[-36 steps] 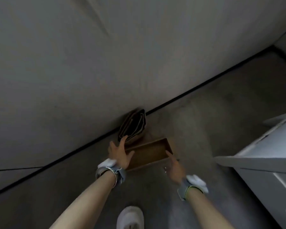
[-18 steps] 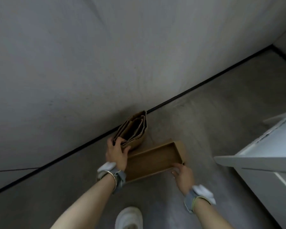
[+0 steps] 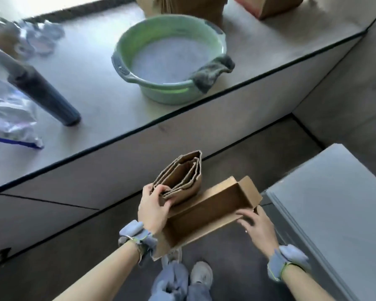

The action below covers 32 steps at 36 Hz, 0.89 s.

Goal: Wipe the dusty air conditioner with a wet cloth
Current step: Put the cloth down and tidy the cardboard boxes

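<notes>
Clearing clutter: left hand (image 3: 154,208) gripping paper bags (image 3: 180,181), right hand (image 3: 257,224) holding box (image 3: 206,210). Next: cloth (image 3: 212,73) on basin (image 3: 169,59), upper centre.

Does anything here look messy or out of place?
A grey cloth hangs over the rim of the green basin, half in, half out. Crumpled plastic bags lie on the ledge.

Arms: were bare to the wrists.
Left wrist band (image 3: 137,234): pale blue-grey, yellow-green stitching, beside a thin metal bangle (image 3: 139,249).
Right wrist band (image 3: 288,262): matched.
Trousers (image 3: 178,283): light denim.
Shoes (image 3: 201,272): white.
</notes>
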### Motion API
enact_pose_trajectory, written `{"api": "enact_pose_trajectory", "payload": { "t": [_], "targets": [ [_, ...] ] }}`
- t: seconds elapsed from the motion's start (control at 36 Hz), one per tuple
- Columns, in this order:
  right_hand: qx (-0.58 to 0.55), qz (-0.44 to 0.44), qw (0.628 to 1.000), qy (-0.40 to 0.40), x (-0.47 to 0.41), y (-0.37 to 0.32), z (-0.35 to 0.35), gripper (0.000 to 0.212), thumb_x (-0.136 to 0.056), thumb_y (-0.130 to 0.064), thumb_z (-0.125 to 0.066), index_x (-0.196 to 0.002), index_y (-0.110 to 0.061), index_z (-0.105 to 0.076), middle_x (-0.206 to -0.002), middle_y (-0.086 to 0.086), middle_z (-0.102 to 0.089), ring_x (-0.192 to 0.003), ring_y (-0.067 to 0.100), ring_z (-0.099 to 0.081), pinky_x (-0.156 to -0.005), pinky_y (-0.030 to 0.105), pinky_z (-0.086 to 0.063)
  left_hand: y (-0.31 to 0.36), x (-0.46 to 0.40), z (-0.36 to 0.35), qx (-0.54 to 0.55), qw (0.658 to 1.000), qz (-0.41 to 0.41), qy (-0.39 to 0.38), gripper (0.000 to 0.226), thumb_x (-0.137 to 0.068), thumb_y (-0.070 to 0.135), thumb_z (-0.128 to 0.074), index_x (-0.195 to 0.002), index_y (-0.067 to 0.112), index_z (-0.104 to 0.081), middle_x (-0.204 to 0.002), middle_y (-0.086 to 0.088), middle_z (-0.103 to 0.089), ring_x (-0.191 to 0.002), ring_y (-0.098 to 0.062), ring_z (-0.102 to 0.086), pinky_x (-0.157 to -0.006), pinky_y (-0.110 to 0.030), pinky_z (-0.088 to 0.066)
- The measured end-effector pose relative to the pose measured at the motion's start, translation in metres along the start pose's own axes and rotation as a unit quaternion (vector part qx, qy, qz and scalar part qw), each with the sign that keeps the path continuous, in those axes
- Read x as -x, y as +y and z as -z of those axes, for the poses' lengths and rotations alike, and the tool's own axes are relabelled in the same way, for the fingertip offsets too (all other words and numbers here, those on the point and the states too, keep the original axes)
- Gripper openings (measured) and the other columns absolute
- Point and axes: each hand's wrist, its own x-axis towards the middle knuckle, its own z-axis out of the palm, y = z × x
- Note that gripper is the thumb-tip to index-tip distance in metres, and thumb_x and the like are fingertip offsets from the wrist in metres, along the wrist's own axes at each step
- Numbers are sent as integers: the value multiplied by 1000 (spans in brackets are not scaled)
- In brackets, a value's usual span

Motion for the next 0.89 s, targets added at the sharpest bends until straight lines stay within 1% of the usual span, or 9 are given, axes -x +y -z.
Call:
{"api": "enact_pose_trajectory", "payload": {
  "t": [0.11,0.22,0.39,0.47,0.58,0.64,0.75,0.83,0.89],
  "targets": [
    [-2,56,998,32,16,-23,56,19,-84,-19,-65,-100,-31,-69,-85,-11,-44,-84,13,-51,-64,11,-35,39,14,50,3,998,-56,10,28,-75,23,-73,-101,27,-65,-118,3,-49,-106,-19,-55,-86,-27,-43],
    [2,116,992,53,26,-47,110,21,-84,-19,-66,-100,-33,-69,-75,-12,-40,-70,4,-45,-64,15,-33,71,23,98,10,995,-98,30,29,-75,29,-74,-102,31,-64,-119,3,-50,-105,-20,-57,-90,-33,-46],
    [-68,172,981,61,30,-105,174,41,-81,-17,-70,-79,-57,-63,-78,-9,-51,-74,5,-52,-67,13,-39,110,17,167,30,990,-126,64,31,-75,33,-75,-103,30,-64,-112,1,-54,-99,-18,-57,-89,-32,-45],
    [-68,202,974,73,26,-132,192,30,-80,-18,-70,-83,-48,-64,-84,-4,-57,-78,3,-55,-69,12,-39,122,10,193,40,985,-143,89,30,-75,32,-75,-102,29,-63,-102,2,-52,-92,-17,-56,-84,-32,-47],
    [-78,240,963,100,14,-179,218,32,-79,-11,-71,-83,-42,-66,-75,-3,-53,-73,-7,-55,-62,3,-37,136,-10,237,45,979,-131,151,33,-75,30,-75,-106,27,-64,-103,-1,-53,-92,-18,-56,-80,-31,-48],
    [-86,252,957,111,-2,-203,227,44,-79,-10,-71,-77,-54,-66,-79,-2,-57,-75,2,-59,-62,4,-40,140,-27,261,35,976,-127,175,35,-77,33,-73,-110,26,-63,-105,-4,-54,-93,-20,-56,-80,-32,-48],
    [-99,255,954,123,-30,-244,243,35,-79,-7,-71,-79,-42,-69,-90,6,-62,-76,9,-61,-57,2,-42,145,-65,295,22,973,-101,205,36,-80,41,-68,-112,28,-61,-106,-4,-56,-97,-21,-57,-82,-32,-46],
    [-108,245,954,133,-59,-270,253,36,-79,-7,-70,-79,-43,-69,-90,6,-63,-76,1,-61,-60,1,-42,144,-102,316,17,968,-91,235,39,-76,55,-63,-107,32,-61,-105,-4,-61,-102,-24,-57,-91,-40,-45],
    [-105,241,955,137,-97,-297,258,37,-79,-11,-71,-79,-48,-69,-91,0,-66,-79,4,-64,-66,5,-45,149,-142,335,17,965,-76,251,41,-78,53,-64,-111,29,-62,-109,-5,-63,-103,-25,-57,-87,-35,-44]
  ]
}}
